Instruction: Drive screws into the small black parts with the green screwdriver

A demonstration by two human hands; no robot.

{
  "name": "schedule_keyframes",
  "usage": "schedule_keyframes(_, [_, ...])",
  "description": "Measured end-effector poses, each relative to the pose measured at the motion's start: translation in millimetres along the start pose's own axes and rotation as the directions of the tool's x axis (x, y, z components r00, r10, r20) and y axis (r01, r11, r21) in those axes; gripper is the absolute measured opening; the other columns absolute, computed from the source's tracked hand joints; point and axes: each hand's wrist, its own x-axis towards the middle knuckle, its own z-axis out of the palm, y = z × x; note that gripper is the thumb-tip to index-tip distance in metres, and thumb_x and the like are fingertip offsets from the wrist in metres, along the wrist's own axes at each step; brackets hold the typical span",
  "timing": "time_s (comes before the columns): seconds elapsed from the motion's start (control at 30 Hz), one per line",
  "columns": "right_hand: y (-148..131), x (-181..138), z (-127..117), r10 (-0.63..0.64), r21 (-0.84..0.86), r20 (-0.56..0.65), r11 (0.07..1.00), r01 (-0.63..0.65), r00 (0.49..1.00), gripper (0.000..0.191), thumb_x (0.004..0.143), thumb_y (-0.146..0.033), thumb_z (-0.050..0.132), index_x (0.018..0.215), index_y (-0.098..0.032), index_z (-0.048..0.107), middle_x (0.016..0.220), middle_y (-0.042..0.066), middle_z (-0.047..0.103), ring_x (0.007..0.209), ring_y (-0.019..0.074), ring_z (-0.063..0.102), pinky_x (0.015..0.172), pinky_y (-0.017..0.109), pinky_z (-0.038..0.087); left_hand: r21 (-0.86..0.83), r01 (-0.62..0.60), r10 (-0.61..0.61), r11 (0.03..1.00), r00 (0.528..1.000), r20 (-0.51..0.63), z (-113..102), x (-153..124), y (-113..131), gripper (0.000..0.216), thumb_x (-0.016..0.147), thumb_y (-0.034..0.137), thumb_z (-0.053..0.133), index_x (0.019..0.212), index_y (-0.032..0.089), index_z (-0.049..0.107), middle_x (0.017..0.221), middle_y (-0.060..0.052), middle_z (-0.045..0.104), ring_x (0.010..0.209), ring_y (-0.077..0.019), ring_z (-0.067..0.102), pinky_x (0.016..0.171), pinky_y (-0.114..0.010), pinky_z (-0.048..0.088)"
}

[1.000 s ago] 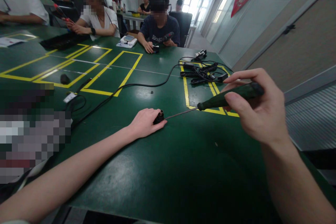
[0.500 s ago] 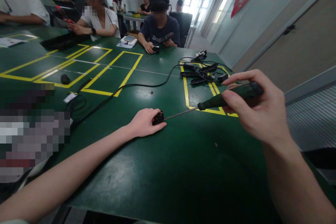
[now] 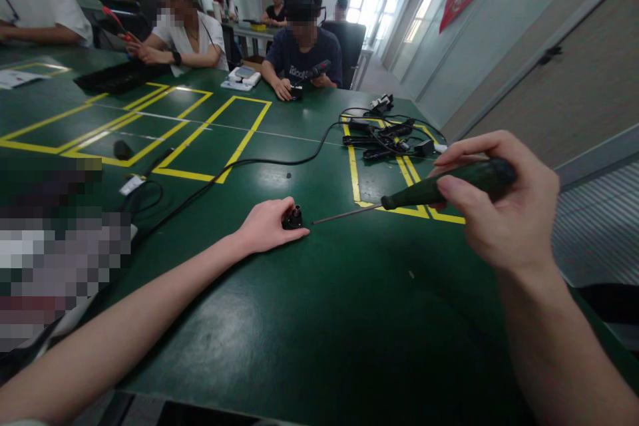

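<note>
Head view: your left fingers (image 3: 298, 234) grasp a small rounded black part (image 3: 294, 219), your right fingers (image 3: 458, 192) a green-handled metal screwdriver (image 3: 414, 194).

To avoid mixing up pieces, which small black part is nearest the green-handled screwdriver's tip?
The black part with an upright stub, held in the left hand, the tip just clear of it; the angular black block lies farther left, untouched.

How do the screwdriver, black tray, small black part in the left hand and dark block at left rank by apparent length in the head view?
1. Screwdriver
2. Black tray
3. Small black part and dark block: too alike to rank; the left hand partly covers the part.
</note>
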Motion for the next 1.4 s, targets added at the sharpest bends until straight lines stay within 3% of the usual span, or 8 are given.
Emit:
schedule_keyframes(0.23, [0.9,-1.5,0.6,-0.005,-0.019,0.003,1.000,0.005,1.000,0.008,0.075,-0.030,0.069,0.080,-0.025,0.067,0.074,-0.002,0.067,0.053,0.0122,0.058,0.053,0.030,0.045,0.032,-0.155,0.154,0.987,0.987,0.045,0.9,-2.1,-1.7,0.037,0.095,0.058,0.065,0.096,0.021,0.066,0.090,-0.004,0.074,0.081,-0.0231,0.069,0.072,-0.032,0.047])
schedule_keyframes(0.4, [3.6,-3.2,0.9,-0.007,-0.017,0.028,1.000,0.007,1.000,0.008,0.076,-0.030,0.069,0.081,-0.024,0.066,0.073,-0.003,0.067,0.055,0.0138,0.061,0.054,0.030,0.046,-0.006,-0.191,0.191,0.982,0.978,0.081,0.4,-2.1,-1.8,0.031,0.098,0.051,0.062,0.094,0.021,0.069,0.086,-0.003,0.072,0.077,-0.0213,0.068,0.074,-0.033,0.049])
schedule_keyframes(0.83, [0.8,-4.4,1.6,-0.014,-0.013,0.098,1.000,0.016,0.995,0.013,0.089,-0.036,0.066,0.082,-0.024,0.066,0.064,-0.005,0.061,0.048,0.0128,0.057,0.048,0.029,0.044,0.001,-0.205,0.204,0.979,0.975,0.088,1.9,-1.3,-2.1,0.033,0.099,0.052,0.060,0.095,0.020,0.069,0.087,-0.004,0.072,0.080,-0.0223,0.069,0.075,-0.034,0.050])
schedule_keyframes(1.23, [-2.2,-2.4,4.2,0.026,-0.015,0.078,1.000,-0.025,0.997,0.012,0.080,-0.028,0.074,0.088,-0.025,0.066,0.082,0.000,0.067,0.068,0.0171,0.066,0.061,0.034,0.054,-0.003,-0.196,0.196,0.981,0.976,0.094,1.8,-1.6,-2.2,0.033,0.098,0.052,0.061,0.095,0.021,0.068,0.090,-0.005,0.074,0.082,-0.0221,0.069,0.078,-0.033,0.050])
schedule_keyframes(1.4, [2.3,-3.8,2.8,-0.053,-0.019,0.085,0.998,0.055,0.995,0.016,0.078,-0.024,0.071,0.093,-0.025,0.065,0.085,0.000,0.069,0.074,0.0179,0.069,0.066,0.034,0.054,0.001,-0.199,0.198,0.980,0.976,0.095,1.2,-1.7,-1.8,0.033,0.099,0.053,0.060,0.094,0.020,0.068,0.089,-0.005,0.073,0.082,-0.0221,0.069,0.077,-0.033,0.050])
